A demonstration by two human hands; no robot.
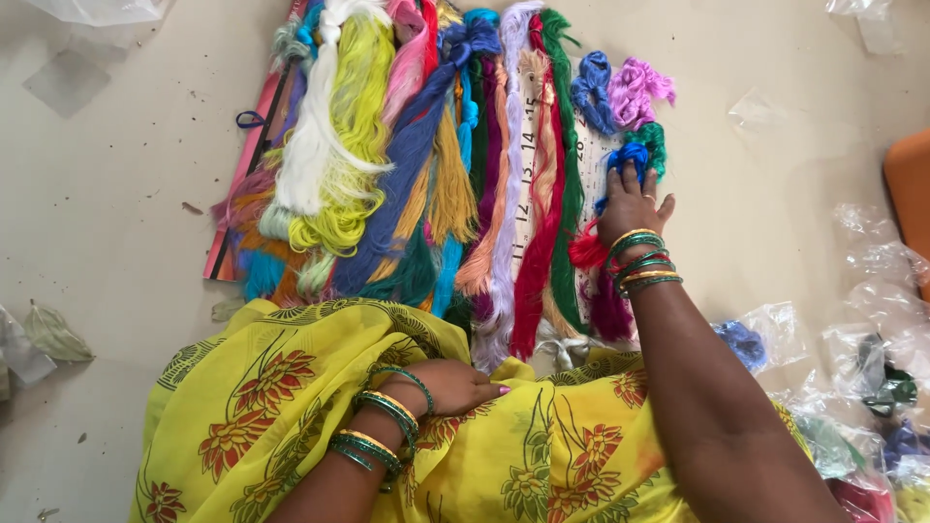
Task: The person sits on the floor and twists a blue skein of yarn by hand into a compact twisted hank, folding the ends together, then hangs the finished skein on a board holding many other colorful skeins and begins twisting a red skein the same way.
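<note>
My right hand (632, 206) reaches forward and presses its fingers on a small blue thread bundle (628, 155) lying on a white printed sheet (593, 155). Green, purple and another blue bundle (591, 89) sit just beyond it. Several long thread skeins (417, 155) in yellow, white, blue, pink, red and green lie side by side on the floor ahead. My left hand (455, 384) rests palm down on the yellow flowered cloth (291, 387) over my lap, holding nothing. Both wrists carry green and gold bangles.
Clear plastic bags (872, 349) with more coloured thread are heaped at the right. An orange object (911, 179) shows at the right edge. Scraps of plastic (92, 10) and a dry leaf (53, 334) lie on the pale floor to the left.
</note>
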